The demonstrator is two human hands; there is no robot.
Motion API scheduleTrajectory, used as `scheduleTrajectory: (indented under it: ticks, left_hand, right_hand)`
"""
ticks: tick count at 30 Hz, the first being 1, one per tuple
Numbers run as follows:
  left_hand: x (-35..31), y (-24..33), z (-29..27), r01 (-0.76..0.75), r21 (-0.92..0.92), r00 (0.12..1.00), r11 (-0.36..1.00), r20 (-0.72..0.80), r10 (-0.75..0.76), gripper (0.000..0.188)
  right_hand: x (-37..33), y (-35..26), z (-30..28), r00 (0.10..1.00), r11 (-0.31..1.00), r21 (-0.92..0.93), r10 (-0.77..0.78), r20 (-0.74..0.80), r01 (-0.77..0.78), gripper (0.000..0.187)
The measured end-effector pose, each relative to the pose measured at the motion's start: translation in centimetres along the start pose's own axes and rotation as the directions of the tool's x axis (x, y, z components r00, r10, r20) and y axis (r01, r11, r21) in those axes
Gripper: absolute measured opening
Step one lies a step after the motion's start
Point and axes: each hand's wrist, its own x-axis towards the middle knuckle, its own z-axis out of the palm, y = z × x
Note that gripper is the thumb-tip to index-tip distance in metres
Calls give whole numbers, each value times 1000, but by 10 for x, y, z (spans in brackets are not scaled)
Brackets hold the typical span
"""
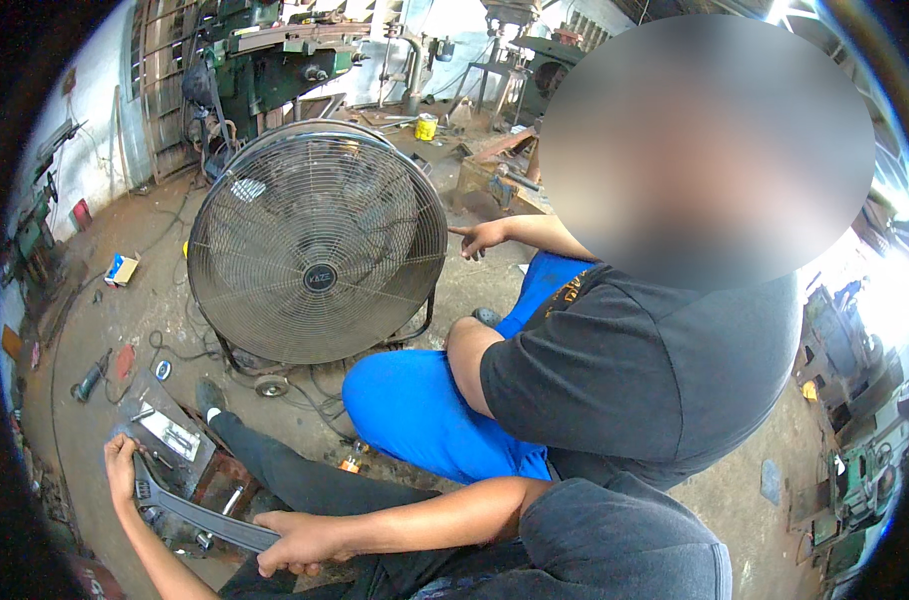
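Note:
A long, curved dark grey strip (209, 519) with a ribbed far end stretches between my two hands at the lower left. My right hand (299, 540) is closed around its near end. At the other end, my left hand (122, 466) has its fingers curled against the strip; its exact grip is partly hidden. Beneath and beyond the strip, a metal plate (206, 462) bears a white rectangular piece (168, 434). Several small metal parts and a shiny cylindrical tool (234, 500) lie close by.
A large round floor fan (274, 315) stands ahead on wheels. To my right squats a person in blue trousers (444, 410), a finger stretched to the fan's rim. An angle grinder (92, 377), cables and a small box (121, 269) lie on the floor; green machines (274, 60) stand behind.

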Motion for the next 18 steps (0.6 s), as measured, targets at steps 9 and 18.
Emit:
scheduleTrajectory:
  ticks: [9,18]
  left_hand:
    - [-10,15,4,10,136,1000,991,0,-10,23]
    - [-23,37,2,197,-380,898,904,-300,-321,48]
  right_hand:
    - [-20,-33,-6,1000,950,-313,-8,-12,4,71]
    - [-13,-57,-17,973,921,-326,230,17,-212,59]
